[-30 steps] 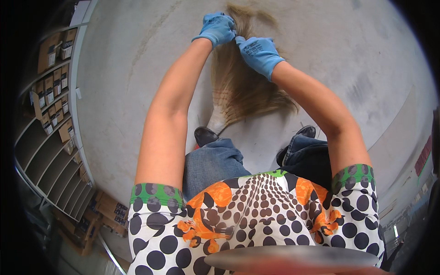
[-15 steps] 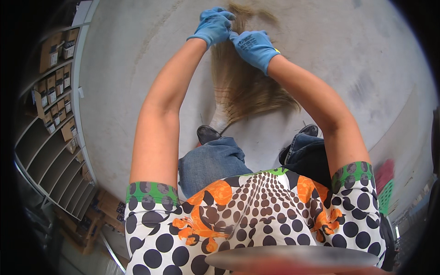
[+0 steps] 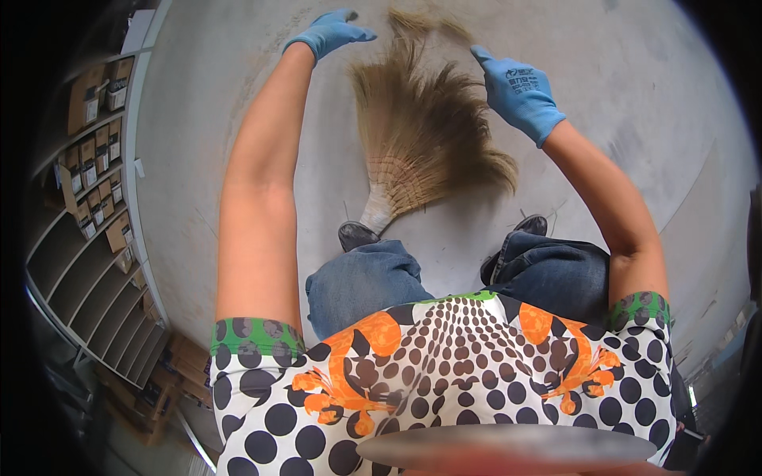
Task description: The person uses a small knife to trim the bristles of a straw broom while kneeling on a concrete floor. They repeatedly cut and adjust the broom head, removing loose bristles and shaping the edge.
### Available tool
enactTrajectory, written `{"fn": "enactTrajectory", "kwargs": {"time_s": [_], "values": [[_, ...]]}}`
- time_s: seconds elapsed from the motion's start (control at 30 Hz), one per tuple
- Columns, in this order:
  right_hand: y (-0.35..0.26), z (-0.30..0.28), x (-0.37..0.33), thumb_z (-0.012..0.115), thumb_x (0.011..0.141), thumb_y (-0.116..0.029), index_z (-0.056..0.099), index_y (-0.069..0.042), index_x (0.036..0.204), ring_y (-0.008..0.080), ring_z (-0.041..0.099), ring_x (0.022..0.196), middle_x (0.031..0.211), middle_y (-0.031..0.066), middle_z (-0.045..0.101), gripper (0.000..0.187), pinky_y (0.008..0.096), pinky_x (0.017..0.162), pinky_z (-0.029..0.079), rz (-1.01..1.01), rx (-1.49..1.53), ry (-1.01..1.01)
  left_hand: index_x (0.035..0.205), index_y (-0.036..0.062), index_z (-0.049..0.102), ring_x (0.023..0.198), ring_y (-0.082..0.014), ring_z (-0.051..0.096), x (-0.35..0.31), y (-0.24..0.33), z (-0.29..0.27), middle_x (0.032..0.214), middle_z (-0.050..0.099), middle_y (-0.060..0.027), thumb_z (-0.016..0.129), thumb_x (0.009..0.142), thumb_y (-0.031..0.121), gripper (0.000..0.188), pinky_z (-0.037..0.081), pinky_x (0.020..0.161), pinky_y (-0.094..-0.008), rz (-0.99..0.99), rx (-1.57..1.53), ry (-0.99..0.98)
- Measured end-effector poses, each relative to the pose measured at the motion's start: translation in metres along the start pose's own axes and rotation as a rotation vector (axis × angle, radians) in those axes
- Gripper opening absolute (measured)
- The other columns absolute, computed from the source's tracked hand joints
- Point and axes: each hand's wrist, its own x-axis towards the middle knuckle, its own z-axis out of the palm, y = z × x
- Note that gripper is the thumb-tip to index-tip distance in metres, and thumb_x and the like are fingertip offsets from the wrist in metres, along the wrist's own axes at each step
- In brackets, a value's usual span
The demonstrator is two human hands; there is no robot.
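Head view: your broom (image 3: 432,131) lies on the gray floor (image 3: 206,119), past your shoes and nearer you than your hands. Its wide straw fan points far. Its pale tied neck (image 3: 377,206) is near, by your left shoe (image 3: 357,236). Your left grip (image 3: 329,36), left of the straw, is let go, with nothing seen in it. Your right grip (image 3: 520,89), on the right, has curled fingers; I cannot tell if they pinch anything. The broom should feel light. The straw looks bendy, and thin tips may snap or slip away. The neck looks stiffest, so lift there.
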Motion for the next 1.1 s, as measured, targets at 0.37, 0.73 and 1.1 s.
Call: {"fn": "enactTrajectory", "kwargs": {"time_s": [0.37, 0.73, 1.1], "values": [[-0.079, 0.005, -0.013, 0.059, 0.095, -0.010, 0.051, -0.014, 0.148, 0.0367, 0.075, 0.085, 0.096, 0.0170, 0.073, 0.053, 0.0493, 0.068, 0.058, -0.251, 0.117, -0.089, 0.126, 0.0086, 0.076, 0.112, -0.0283, 0.071, 0.004, 0.054, 0.036, 0.119, 0.077, -0.0119, 0.077, 0.089, 0.045, 0.052, 0.052, 0.103, -0.0395, -0.012, 0.255, -0.256], [-0.096, 0.030, 0.055, 0.054, 0.098, -0.010, 0.058, -0.007, 0.136, 0.0377, 0.076, 0.080, 0.094, 0.0179, 0.075, 0.039, 0.0531, 0.067, 0.058, -0.112, 0.031, -0.096, 0.111, 0.0259, 0.081, 0.136, -0.0204, 0.055, 0.007, 0.083, 0.040, 0.124, 0.074, 0.0041, 0.073, 0.084, 0.040, 0.032, 0.042, 0.111, -0.0448, 0.208, 0.575, -0.060], [-0.056, 0.041, 0.018, 0.050, 0.102, -0.012, 0.056, -0.009, 0.137, 0.0345, 0.076, 0.080, 0.091, 0.0148, 0.075, 0.036, 0.0491, 0.063, 0.058, -0.170, -0.071, -0.107, 0.097, 0.0274, 0.085, 0.136, -0.0152, 0.053, -0.007, 0.050, 0.078, 0.123, 0.074, 0.0147, 0.074, 0.083, 0.040, 0.021, 0.032, 0.115, -0.0461, 0.178, 0.479, 0.160]]}}
